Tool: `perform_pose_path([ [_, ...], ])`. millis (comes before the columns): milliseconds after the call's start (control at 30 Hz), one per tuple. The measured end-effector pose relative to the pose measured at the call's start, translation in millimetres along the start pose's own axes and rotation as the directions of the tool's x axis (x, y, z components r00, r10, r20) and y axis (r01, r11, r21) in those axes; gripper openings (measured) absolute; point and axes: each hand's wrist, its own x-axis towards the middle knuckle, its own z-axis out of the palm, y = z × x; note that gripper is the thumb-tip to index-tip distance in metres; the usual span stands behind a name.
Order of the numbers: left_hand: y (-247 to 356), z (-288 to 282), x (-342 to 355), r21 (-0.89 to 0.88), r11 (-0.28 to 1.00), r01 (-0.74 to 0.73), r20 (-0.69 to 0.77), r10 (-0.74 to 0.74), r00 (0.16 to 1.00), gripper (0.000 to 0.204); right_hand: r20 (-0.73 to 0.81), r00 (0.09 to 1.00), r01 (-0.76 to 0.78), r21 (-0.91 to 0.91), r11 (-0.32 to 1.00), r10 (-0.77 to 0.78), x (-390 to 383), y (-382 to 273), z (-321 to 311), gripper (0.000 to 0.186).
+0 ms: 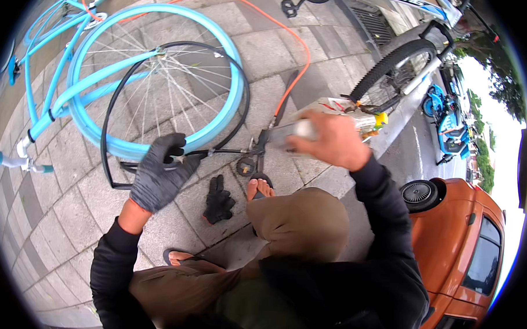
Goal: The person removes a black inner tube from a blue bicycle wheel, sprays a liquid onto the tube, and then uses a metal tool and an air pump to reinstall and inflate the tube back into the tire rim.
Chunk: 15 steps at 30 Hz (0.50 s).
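My left hand [164, 172], in a dark grey glove, pinches the black inner tube [108, 136], which loops over the light blue wheel [230, 114] on the paving. My bare right hand [331, 141] grips a blurred grey object with a white round part [304, 130], just above a plastic bag of supplies [366, 121] with a yellow-capped bottle. A black air tool [261, 142], joined to an orange hose [301, 73], lies between my hands. Below them are a loose black glove [218, 200] and a small round dark item [246, 167].
A light blue bicycle frame [36, 122] lies left of the wheel. A bicycle with a knobby front tyre [376, 73] stands at upper right, beside a drain grate and kerb. An orange car [452, 246] and blue scooters [450, 139] are on the road. My sandalled feet are below.
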Motion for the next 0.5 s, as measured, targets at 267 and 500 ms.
perform_pose_path([
  [267, -47.1, -65.3, 2.9, 0.233, 0.963, 0.132, -0.514, 0.006, 0.858, 0.032, 0.176, 0.982, -0.012, -0.324, 0.946, 0.073, 34.7, 32.6, 53.9, 0.044],
  [500, -171.4, -107.2, -37.2, 0.227, 0.712, 0.664, -0.751, -0.306, 0.585, 0.07, 0.424, 0.864, 0.293, 0.015, 0.956, -0.271, 209.4, -22.7, 138.3, 0.041],
])
